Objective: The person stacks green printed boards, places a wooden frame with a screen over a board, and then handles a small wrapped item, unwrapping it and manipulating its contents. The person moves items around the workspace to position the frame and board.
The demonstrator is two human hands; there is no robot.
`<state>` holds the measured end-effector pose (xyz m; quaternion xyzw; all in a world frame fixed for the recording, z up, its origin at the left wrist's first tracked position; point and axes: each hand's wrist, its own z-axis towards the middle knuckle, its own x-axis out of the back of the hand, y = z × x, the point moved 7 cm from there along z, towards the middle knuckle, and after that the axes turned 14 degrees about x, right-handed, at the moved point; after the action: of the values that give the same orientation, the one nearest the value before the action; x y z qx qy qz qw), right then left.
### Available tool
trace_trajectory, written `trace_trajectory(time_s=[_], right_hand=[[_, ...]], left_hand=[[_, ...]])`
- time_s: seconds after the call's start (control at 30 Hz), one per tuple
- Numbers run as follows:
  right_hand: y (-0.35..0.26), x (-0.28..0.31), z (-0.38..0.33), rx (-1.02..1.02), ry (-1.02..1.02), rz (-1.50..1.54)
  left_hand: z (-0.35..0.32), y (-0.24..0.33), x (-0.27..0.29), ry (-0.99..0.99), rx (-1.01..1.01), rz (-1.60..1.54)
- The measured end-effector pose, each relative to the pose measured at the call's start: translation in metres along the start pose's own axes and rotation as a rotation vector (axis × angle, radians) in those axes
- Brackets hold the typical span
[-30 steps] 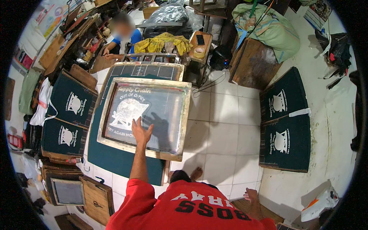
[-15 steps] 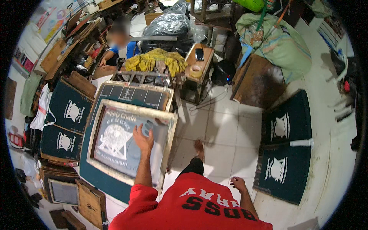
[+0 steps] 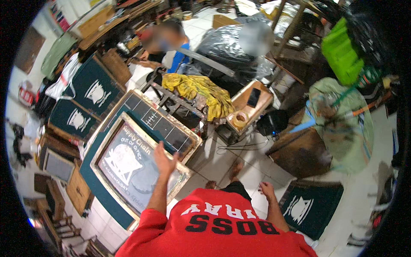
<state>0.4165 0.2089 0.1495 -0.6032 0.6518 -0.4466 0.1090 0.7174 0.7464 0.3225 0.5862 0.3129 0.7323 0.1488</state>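
A wooden-framed printing screen (image 3: 141, 165) with white lettering and a chair picture lies over a dark green cloth panel (image 3: 99, 150) on the left. My left hand (image 3: 165, 162) is above the screen's right side, fingers stretched and thumb apart, holding nothing. Whether it touches the frame I cannot tell. My right hand (image 3: 267, 190) hangs at my right side, fingers loosely bent, with no object in it. Near it on the floor lies a printed dark green panel (image 3: 302, 205). A black strip with white grid lines (image 3: 156, 120) runs along the screen's far side.
Two printed green panels (image 3: 96, 92) rest at the far left. A yellow stained cloth (image 3: 199, 95) drapes over a metal rack. A small wooden stand (image 3: 261, 103) carries a phone and a tape roll. A large pale sack (image 3: 342, 124) stands right; a seated person (image 3: 177, 55) is behind.
My view has turned, tilting the scene. My left hand has shifted toward the screen's far right edge. More green cloth shows between the screen and the grid strip. My right hand stays low.
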Motion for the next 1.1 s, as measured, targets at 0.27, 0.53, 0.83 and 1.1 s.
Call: trace_trajectory(time_s=[0.27, 0.53, 0.83, 1.1], right_hand=[[-0.294, -0.072, 0.221, 0.325, -0.512, -0.179], [-0.560, -0.133, 0.364, 0.690, -0.160, -0.208], [-0.583, -0.158, 0.377, 0.618, -0.106, -0.191], [-0.625, -0.149, 0.234, 1.149, 0.087, -0.326]], left_hand=[[-0.046, -0.125, 0.152, 0.640, 0.742, -0.037], [-0.207, -0.078, 0.137, 0.788, 1.158, -0.393], [-0.148, -0.075, 0.082, 0.736, 1.185, -0.572], [0.077, 0.067, -0.054, -0.104, 0.538, -0.598]])
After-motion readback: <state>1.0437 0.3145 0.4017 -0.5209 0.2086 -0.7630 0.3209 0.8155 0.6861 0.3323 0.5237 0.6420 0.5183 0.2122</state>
